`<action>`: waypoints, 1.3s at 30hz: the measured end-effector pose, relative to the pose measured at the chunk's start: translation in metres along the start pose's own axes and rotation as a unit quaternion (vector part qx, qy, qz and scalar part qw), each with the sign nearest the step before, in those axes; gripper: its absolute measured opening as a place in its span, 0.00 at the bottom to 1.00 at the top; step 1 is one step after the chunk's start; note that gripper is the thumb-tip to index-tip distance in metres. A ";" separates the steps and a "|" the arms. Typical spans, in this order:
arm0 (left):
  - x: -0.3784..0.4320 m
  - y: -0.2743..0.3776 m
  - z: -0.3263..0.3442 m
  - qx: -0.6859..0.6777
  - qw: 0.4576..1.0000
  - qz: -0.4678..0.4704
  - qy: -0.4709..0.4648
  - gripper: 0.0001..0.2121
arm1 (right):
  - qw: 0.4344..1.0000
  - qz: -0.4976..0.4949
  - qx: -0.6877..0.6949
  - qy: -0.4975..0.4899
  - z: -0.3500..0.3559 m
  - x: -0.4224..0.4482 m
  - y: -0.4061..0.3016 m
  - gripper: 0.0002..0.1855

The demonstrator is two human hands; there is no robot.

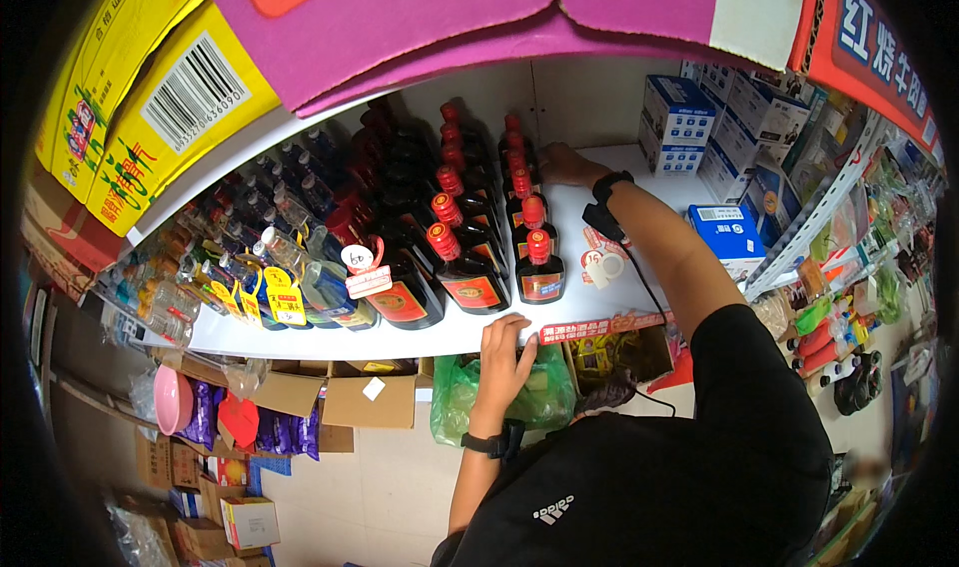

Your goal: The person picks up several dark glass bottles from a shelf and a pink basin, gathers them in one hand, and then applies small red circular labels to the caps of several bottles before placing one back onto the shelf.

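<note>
My right hand reaches to the back of a white shelf, beside the rear of a row of small dark bottles with red caps; its fingertips are partly hidden, so whether it grips a bottle is unclear. My left hand rests its fingers on the shelf's front edge and holds nothing. Left of the small row stand larger dark bottles with red caps and red labels. Round price tags lie on the shelf below my right wrist.
Blue and white boxes are stacked at the shelf's right end, near a blue box. Clear bottles crowd the left. Purple cardboard overhangs above. Below are a green plastic bag and open cartons.
</note>
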State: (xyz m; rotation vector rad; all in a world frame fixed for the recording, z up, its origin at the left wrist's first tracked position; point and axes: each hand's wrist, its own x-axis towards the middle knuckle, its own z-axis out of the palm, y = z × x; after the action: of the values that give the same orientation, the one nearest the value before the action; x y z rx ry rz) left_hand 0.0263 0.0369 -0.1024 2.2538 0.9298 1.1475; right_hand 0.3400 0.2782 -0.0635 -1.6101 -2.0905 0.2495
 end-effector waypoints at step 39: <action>0.009 0.032 -0.022 -0.106 0.994 -0.008 -0.001 0.09 | 0.996 -0.077 -0.017 0.045 -0.115 -0.241 -0.188 0.08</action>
State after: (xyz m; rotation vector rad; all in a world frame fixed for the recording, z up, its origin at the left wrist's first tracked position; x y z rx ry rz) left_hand 0.0236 0.0240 -0.0650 2.0737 0.7825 1.1780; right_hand 0.2793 -0.0213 0.0525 -1.4437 -2.1466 0.0883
